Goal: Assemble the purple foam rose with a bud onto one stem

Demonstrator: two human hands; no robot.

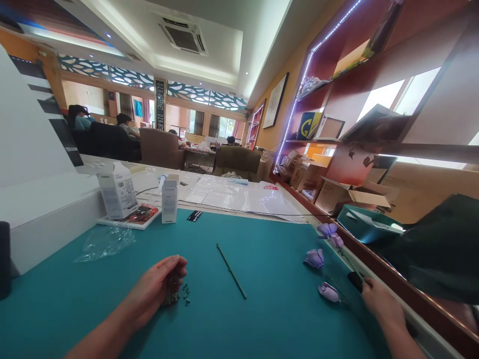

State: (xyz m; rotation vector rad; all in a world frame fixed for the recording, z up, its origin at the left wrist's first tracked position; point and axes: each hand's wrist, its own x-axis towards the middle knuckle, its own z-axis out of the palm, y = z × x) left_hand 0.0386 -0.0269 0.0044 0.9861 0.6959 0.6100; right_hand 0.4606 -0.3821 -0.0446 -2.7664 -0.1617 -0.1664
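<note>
My left hand (164, 276) is curled low over the mat at centre left, thumb and fingers closed together. What it may hold is hidden. Small greenish pieces (186, 294) lie scattered by its fingertips and partly under it. My right hand (382, 305), at the mat's right edge, is closed on the thin stem of a purple artificial flower (328, 230) with two blooms at its far end. Nearby lie a purple bloom (314, 258) and a paler lilac bloom (329, 292). A thin green stem (231, 270) rests slantwise between my hands.
The teal mat (262, 249) covers the table. At the back left are two white cartons (170, 199), a picture-covered flat box (144, 217) and clear plastic film (107, 243). A black object (355, 281) sits beside my right hand. Shelves (374, 142) with boxes line the right; people sit farther back.
</note>
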